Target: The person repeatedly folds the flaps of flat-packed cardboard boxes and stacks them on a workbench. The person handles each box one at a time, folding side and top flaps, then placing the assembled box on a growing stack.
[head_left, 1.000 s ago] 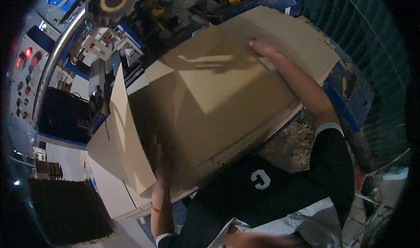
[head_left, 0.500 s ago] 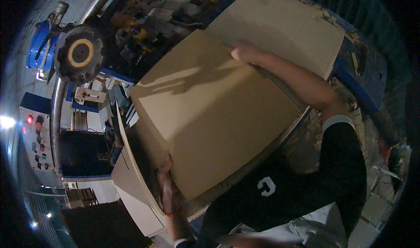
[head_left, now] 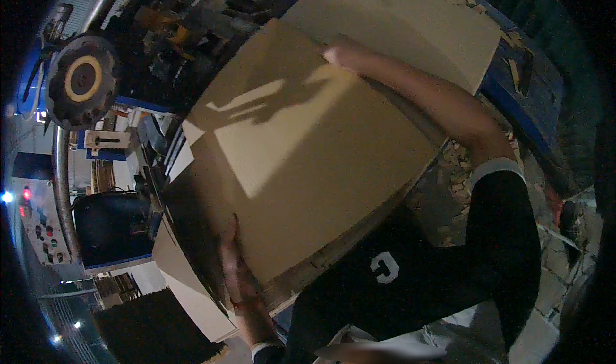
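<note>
A large brown cardboard sheet (head_left: 321,165) lies tilted across the middle of the view, with a bright patch and a hand's shadow on it. My left hand (head_left: 236,268) grips its near left edge, thumb along the top face; the fingers beneath are partly hidden. At the sheet's far right edge, my right hand (head_left: 343,55) is closed on the border, its fingertips hard to make out. My right forearm crosses over the sheet's right side. Under it, more board edges show along the near side. Another flat cardboard sheet (head_left: 410,24) lies beyond my right hand.
To the left are a dark handwheel (head_left: 83,78) on a machine, a metal pipe (head_left: 62,191) and a control panel (head_left: 40,229) with a red light. Cardboard scraps (head_left: 459,171) lie by my right arm, beside a blue machine edge (head_left: 520,114). White boards (head_left: 192,300) stand lower left.
The view has shifted, so the machine and panel sit further left. Both hands keep their hold on the cardboard sheet, and the lit patch on it has changed shape.
</note>
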Tool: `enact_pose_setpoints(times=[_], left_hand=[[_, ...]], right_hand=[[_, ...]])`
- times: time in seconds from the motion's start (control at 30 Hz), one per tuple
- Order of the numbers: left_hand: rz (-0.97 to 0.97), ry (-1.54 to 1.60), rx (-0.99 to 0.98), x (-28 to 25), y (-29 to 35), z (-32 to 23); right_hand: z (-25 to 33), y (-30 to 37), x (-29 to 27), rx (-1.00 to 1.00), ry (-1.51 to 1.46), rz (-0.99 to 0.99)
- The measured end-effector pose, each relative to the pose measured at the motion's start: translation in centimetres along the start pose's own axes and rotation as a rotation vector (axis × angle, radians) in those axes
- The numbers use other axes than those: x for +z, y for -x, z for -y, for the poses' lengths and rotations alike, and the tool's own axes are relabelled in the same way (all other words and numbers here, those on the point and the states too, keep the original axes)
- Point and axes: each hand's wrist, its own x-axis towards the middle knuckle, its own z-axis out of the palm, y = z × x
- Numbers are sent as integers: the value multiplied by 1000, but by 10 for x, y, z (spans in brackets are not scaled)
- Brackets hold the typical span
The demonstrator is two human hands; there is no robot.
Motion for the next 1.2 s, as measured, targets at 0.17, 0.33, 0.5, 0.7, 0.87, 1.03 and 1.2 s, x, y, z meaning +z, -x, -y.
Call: enact_pose_setpoints(times=[0.17,0.33,0.5,0.7,0.87,1.03,1.2], left_hand=[[-123,-321,86,-2,31,5],[107,-1096,608,-60,126,38],[-293,-829,1162,-115,173,60],[-70,-1275,820,-112,93,44],[36,-1411,791,-97,81,48],[63,-1399,822,-108,77,48],[-28,-1284,955,-115,55,34]], right_hand=[[11,-7,15,-5,458,-48],[11,8,8,-10,653,-200],[10,20,-13,-108,413,-232],[48,49,-41,-29,338,83],[77,168,-39,-438,719,175],[84,219,-32,-523,761,432],[74,170,-26,-607,735,371]])
